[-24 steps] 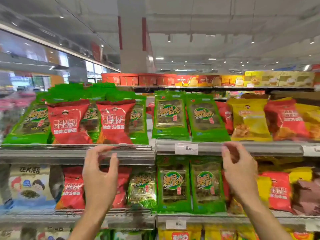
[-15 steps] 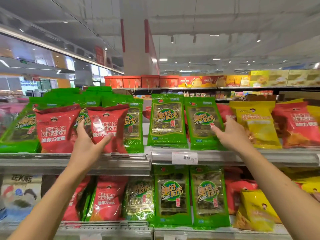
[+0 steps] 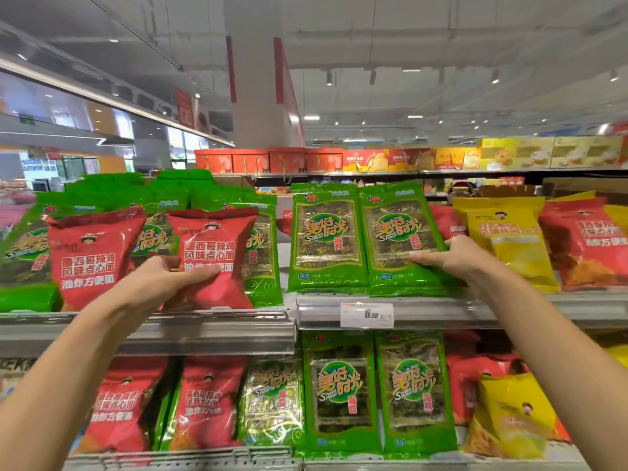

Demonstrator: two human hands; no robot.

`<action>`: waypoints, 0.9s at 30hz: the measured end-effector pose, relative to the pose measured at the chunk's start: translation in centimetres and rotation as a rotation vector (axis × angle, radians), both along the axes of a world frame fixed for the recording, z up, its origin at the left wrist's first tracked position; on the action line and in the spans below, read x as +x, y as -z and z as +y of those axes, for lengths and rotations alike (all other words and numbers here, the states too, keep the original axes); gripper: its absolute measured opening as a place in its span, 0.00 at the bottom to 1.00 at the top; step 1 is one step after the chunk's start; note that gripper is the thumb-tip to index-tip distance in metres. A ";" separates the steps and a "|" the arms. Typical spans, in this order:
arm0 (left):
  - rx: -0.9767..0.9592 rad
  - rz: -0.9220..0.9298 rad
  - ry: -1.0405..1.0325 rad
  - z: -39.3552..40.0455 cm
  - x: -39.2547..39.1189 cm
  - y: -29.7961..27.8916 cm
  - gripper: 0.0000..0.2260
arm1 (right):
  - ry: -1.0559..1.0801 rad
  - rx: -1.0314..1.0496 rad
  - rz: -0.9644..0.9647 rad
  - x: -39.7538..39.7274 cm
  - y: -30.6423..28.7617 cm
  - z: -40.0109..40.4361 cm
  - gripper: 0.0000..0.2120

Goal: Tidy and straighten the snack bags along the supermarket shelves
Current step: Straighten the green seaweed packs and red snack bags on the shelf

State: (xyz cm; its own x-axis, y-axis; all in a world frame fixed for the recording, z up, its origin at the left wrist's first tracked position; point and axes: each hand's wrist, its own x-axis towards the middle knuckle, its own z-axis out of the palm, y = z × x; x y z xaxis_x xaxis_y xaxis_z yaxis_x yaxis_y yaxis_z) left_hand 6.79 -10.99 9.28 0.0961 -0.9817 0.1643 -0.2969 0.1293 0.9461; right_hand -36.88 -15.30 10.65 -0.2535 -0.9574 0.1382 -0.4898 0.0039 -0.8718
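On the upper shelf (image 3: pixel 210 329) my left hand (image 3: pixel 170 280) grips the lower left side of a red noodle-snack bag (image 3: pixel 217 246), thumb across its front. A second red bag (image 3: pixel 91 256) stands to its left, both in front of green seaweed bags (image 3: pixel 261 253). Right of the shelf gap, my right hand (image 3: pixel 448 260) holds the right edge of a green seaweed bag (image 3: pixel 397 236), thumb on its front. Another upright green seaweed bag (image 3: pixel 326 236) stands beside it.
Yellow bags (image 3: pixel 506 239) and red bags (image 3: pixel 591 246) fill the upper shelf to the right. The lower shelf carries red bags (image 3: pixel 204 402), green seaweed bags (image 3: pixel 343 392) and a tilted yellow bag (image 3: pixel 513 416). A price tag (image 3: pixel 367 315) sits on the shelf rail.
Both hands rose from the shelf rail to the upper shelf. The left hand took hold of the red bag, the right hand closed on the green seaweed bag's edge.
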 end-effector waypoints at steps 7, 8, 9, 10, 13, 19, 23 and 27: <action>-0.217 0.095 -0.069 0.8 -1.7 -0.8 0.25 | 0.004 -0.277 -0.120 0.2 0.8 1.1 0.34; -0.256 0.115 -0.072 1.0 -2.5 -1.2 0.25 | 0.030 -0.344 -0.084 0.1 0.8 1.5 0.33; -0.284 0.144 -0.066 1.1 -3.5 -1.7 0.25 | 0.052 -0.408 -0.059 -0.1 0.7 2.0 0.31; -0.306 0.175 -0.056 1.2 -4.7 -2.3 0.24 | 0.063 -0.460 -0.049 -0.4 0.5 2.6 0.27; -0.350 0.254 -0.017 1.2 -9.2 -3.8 0.20 | 0.084 -0.534 -0.070 -2.0 0.0 4.1 0.18; -0.309 0.356 0.114 -0.3 -21.0 -3.7 0.17 | 0.228 -0.578 -0.029 -6.6 0.5 6.9 0.18; -0.161 0.322 0.189 -2.3 -27.9 -2.8 0.17 | 0.258 -0.574 -0.119 -9.8 1.9 8.6 0.19; -0.110 0.234 0.142 -4.9 -31.8 -1.0 0.18 | 0.221 -0.555 -0.192 -11.9 3.5 10.0 0.14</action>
State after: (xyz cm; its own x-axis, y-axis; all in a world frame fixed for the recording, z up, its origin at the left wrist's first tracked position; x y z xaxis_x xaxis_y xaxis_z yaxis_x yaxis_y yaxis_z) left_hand -24.97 -15.92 10.28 0.0066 -0.9656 0.2600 -0.0442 0.2595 0.9647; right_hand -48.76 -5.33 7.16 -0.5066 -0.6780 0.5326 -0.3641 -0.3917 -0.8450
